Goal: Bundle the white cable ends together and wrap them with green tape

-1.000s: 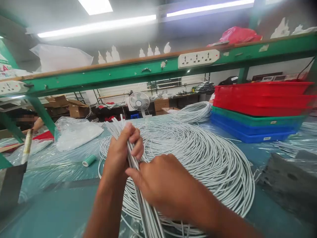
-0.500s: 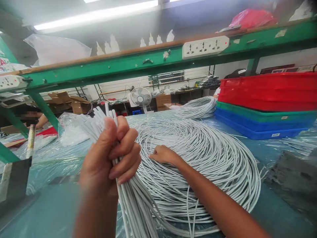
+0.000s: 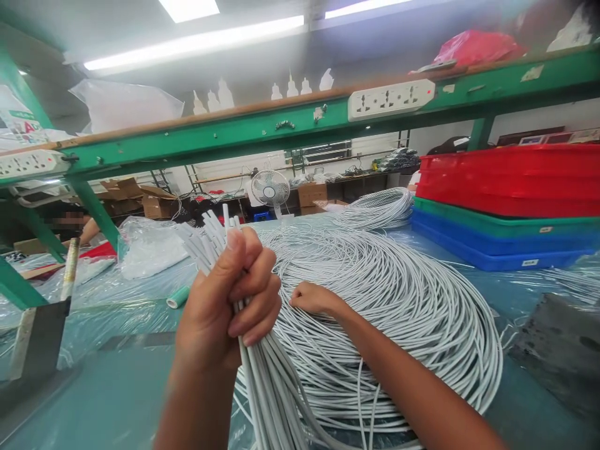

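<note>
My left hand (image 3: 246, 287) is wrapped round a thick bundle of white cables (image 3: 274, 394), raised in front of me. The cut ends stick up above the thumb, and the lengths hang down toward the bottom of the view. A wide, loose coil of white cable (image 3: 398, 294) spreads over the table. At the coil's left side, my right hand (image 3: 314, 298) rests on the strands with its fingers curled in. Its fingertips are partly hidden, so what they pinch cannot be made out.
Stacked red, green and blue trays (image 3: 506, 181) stand at the right, near a smaller cable coil (image 3: 375, 209). A green roll (image 3: 178, 297) lies left of my hand. A metal cutter-like stand (image 3: 40, 337) is at far left. A green shelf beam (image 3: 225, 134) crosses overhead.
The whole view has shifted, so things sit slightly lower and further right. The green roll now shows beside my left wrist. Both hands keep nearly the same pose.
</note>
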### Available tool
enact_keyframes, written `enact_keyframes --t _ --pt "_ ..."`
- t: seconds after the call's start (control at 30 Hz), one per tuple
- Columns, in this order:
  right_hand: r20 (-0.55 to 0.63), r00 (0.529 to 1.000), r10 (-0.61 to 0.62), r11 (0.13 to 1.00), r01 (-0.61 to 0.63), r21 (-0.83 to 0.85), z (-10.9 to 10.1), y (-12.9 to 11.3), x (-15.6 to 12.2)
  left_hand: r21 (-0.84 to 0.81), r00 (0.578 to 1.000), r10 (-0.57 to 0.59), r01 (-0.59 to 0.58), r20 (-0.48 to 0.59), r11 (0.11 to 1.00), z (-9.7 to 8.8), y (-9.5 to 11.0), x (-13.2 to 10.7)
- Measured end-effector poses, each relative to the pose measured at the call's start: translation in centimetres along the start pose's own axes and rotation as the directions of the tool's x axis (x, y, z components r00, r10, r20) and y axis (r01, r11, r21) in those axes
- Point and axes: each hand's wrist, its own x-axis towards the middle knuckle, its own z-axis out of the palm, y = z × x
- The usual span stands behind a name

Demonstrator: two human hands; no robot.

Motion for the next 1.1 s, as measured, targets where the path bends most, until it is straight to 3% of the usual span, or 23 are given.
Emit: enact_keyframes --t 0.17,0.37,0.53,0.6,0.7,0.8,0.87,1.1 --pt "0.008 0.999 -0.043 0.974 0.04 0.223 -0.2 0.4 -1.1 0.006 1.0 -0.008 0.008 0.009 1.0 -0.1 0.0 0.0" --pt "-0.14 0.99 -0.019 0.845 0.09 0.527 -1.0 -0.9 -1.7 0.012 1.0 0.01 -0.01 0.02 1.0 -0.2 -0.4 0.2" --pt "-0.41 0.912 -0.001 0.656 0.31 0.688 -5.3 -4.1 -2.6 0.076 0.985 0.074 -0.062 -0.159 0.995 -1.3 -1.8 1.9" --pt "-0.445 0.895 -0.034 0.609 0.371 0.701 -6.8 -5.5 -3.8 0.115 0.959 0.099 -0.071 -0.264 0.991 -2.7 -2.6 3.1" --pt "-0.365 0.921 -0.14 0.659 0.361 0.659 -7.6 -7.6 -6.1 0.14 0.93 0.09 -0.042 -0.356 0.989 -5.2 -3.5 4.7" --pt "-0.286 0.927 -0.241 0.843 0.346 0.412 -7.4 -9.1 -8.1 0.129 0.95 0.02 0.022 -0.313 0.991 -6.8 -4.0 5.5" --pt "-0.215 0.936 -0.28 0.907 0.331 0.26 -7.3 -9.7 -9.0 0.112 0.965 0.006 0.024 -0.262 0.993 -7.0 -4.0 5.4" --pt "0.114 0.966 -0.234 0.938 0.193 0.289 -8.6 -10.1 -10.5 0.074 0.974 0.032 -0.016 -0.223 0.997 -6.4 -3.5 4.5"
